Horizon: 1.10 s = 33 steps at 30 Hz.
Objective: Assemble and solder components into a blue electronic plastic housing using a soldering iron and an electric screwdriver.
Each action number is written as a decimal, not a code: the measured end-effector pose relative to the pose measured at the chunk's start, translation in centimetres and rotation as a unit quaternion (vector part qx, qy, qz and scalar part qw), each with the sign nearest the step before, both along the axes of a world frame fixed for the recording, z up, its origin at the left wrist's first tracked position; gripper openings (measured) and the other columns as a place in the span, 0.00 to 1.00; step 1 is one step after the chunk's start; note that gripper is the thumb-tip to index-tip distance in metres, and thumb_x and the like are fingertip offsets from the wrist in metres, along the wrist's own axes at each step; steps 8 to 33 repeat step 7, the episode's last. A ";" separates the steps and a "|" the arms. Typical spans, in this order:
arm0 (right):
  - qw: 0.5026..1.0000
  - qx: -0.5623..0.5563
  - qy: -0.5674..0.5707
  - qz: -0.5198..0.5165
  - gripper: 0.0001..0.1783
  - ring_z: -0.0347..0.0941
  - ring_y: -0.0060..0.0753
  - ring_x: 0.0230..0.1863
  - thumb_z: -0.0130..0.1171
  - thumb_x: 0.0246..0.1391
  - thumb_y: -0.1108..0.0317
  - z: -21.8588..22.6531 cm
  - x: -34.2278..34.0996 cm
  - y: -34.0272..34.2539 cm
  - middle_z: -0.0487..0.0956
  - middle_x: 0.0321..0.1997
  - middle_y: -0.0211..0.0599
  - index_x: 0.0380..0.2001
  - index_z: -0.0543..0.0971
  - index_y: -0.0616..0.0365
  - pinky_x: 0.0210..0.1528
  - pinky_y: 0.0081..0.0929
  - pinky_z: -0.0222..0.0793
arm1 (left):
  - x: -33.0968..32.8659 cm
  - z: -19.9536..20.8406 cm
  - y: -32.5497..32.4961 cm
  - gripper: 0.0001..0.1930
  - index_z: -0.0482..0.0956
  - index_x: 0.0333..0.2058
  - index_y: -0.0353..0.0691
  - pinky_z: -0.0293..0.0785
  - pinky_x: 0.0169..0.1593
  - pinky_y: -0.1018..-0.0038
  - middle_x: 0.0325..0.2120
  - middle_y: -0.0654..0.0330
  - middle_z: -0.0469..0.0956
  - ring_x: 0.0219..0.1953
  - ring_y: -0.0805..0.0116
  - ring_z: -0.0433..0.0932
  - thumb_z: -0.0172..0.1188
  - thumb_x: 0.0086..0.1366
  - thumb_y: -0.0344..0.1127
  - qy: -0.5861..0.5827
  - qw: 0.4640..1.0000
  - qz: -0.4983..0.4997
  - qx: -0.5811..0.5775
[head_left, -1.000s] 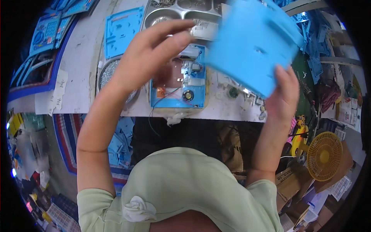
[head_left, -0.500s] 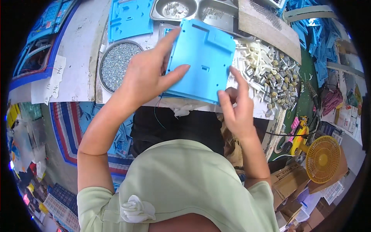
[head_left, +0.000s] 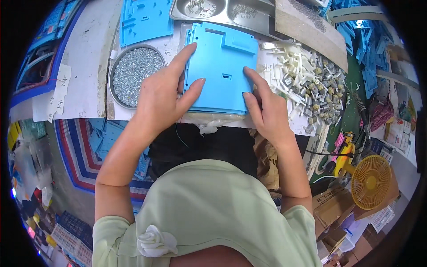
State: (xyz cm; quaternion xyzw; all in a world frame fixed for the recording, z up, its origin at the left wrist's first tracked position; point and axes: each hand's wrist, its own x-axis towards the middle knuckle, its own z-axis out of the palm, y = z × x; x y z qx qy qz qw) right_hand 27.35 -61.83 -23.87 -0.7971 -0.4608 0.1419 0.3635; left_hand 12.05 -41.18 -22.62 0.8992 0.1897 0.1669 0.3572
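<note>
A flat blue plastic panel (head_left: 213,60) with a rectangular slot and a raised block near its far edge lies in front of me at the table's near edge. My left hand (head_left: 162,95) grips its left edge, thumb on the face and index finger along the upper side. On the right edge, my right hand (head_left: 271,109) holds on with thumb and index finger. Another blue edge shows just under the panel, but what it belongs to is mostly hidden. A thin dark wire hangs below the left hand.
A round metal tray (head_left: 116,91) of small screws stands left. White plastic parts (head_left: 284,66) and small motors (head_left: 322,89) are heaped right. Behind are another blue panel (head_left: 144,22) and a divided steel tray (head_left: 222,20). A yellow fan (head_left: 371,182) stands lower right.
Both hands have brought the blue panel left and slightly toward me. It was tilted and now sits nearly straight and lower, over the other blue edge.
</note>
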 end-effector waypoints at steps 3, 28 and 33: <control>0.998 -0.014 0.054 -0.020 0.31 0.74 0.36 0.21 0.62 0.62 0.66 0.1 -0.1 -0.2 0.74 0.20 0.38 0.67 0.70 0.54 0.28 0.31 0.69 | -0.8 -0.6 -1.1 0.33 0.68 0.66 0.35 0.69 0.27 0.70 0.20 0.59 0.70 0.20 0.65 0.71 0.67 0.64 0.37 -0.018 0.999 0.027 -0.011; 0.999 -0.001 0.036 -0.008 0.35 0.76 0.33 0.23 0.65 0.60 0.63 -1.3 0.0 -0.9 0.76 0.22 0.40 0.69 0.68 0.54 0.30 0.32 0.70 | -1.6 -1.3 -1.9 0.35 0.66 0.69 0.36 0.67 0.27 0.75 0.21 0.63 0.69 0.21 0.72 0.67 0.66 0.65 0.34 -0.027 0.998 0.045 -0.021; 0.999 -0.001 0.036 -0.008 0.35 0.76 0.33 0.23 0.65 0.60 0.63 -1.3 0.0 -0.9 0.76 0.22 0.40 0.69 0.68 0.54 0.30 0.32 0.70 | -1.6 -1.3 -1.9 0.35 0.66 0.69 0.36 0.67 0.27 0.75 0.21 0.63 0.69 0.21 0.72 0.67 0.66 0.65 0.34 -0.027 0.998 0.045 -0.021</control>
